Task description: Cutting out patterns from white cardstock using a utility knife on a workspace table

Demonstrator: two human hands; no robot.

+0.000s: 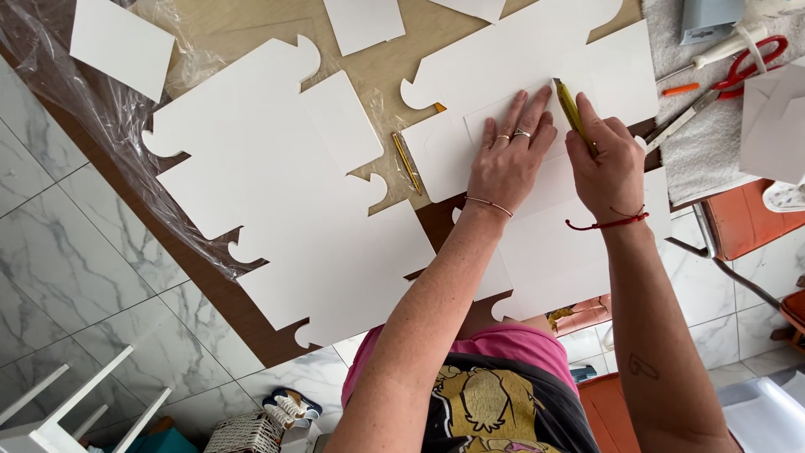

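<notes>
My left hand (pixel 508 155) lies flat, fingers spread, pressing a small white card template onto a large white cut-out sheet (pixel 545 59) on the brown table (pixel 239 315). My right hand (pixel 608 164) grips a yellow utility knife (pixel 570 107), its tip at the template's upper right edge, just beside my left fingertips. Two rings are on the left hand, a thin bracelet on its wrist, and a red string on the right wrist.
A second big white cut-out (pixel 277 184) lies to the left, a yellow pencil (pixel 407 162) between the sheets. Clear plastic wrap (pixel 101 126) hangs off the left edge. Red scissors (pixel 742 71) and tools rest on a grey cloth at right. Marble floor lies below.
</notes>
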